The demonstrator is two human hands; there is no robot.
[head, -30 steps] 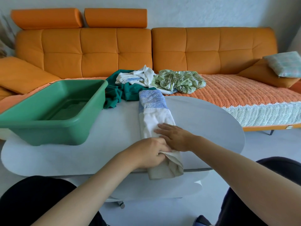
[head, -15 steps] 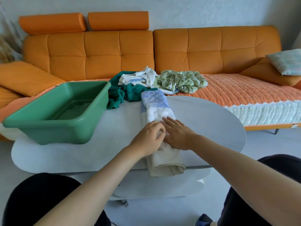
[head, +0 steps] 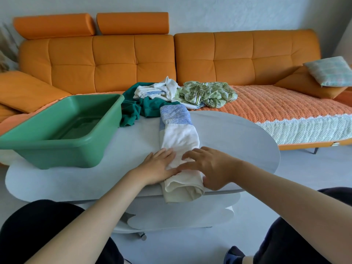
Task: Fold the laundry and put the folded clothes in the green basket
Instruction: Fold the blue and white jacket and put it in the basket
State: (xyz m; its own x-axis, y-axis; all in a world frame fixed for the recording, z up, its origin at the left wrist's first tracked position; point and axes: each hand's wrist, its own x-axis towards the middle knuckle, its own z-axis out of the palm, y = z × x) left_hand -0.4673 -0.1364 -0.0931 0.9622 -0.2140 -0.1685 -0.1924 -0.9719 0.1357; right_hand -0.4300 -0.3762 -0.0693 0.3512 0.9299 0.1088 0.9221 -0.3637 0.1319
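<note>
Left grip (head: pixel 160 164) has uncurled since a moment ago and now lies flat, fingers straight, on the left flank of the folded strip (head: pixel 179 134). Right grip (head: pixel 211 166) has slid rightward, wide and arched over the cloth, thumb down by the strip's right side. Neither is holding anything, just pressing.

Over on the left end of the surface (head: pixel 238 141) sits the green basket (head: pixel 62 155), and no folded clothes show inside. The strip runs from the far edge to the front edge, blue print at the far end, white near end drooping over the front.

It looks like a smoothing pass on a lengthwise fold. My call for the next move is a crosswise fold, bringing one end over the other, then a carry left to the basket.

The unfolded pile (head: pixel 207 94) waits at the far edge, against the sofa (head: pixel 114 60).

Hard to read from here: the right palm covers the strip's right edge, the hanging end hides its underside, and the layer count can't be told. The basket's near wall masks part of its floor.
</note>
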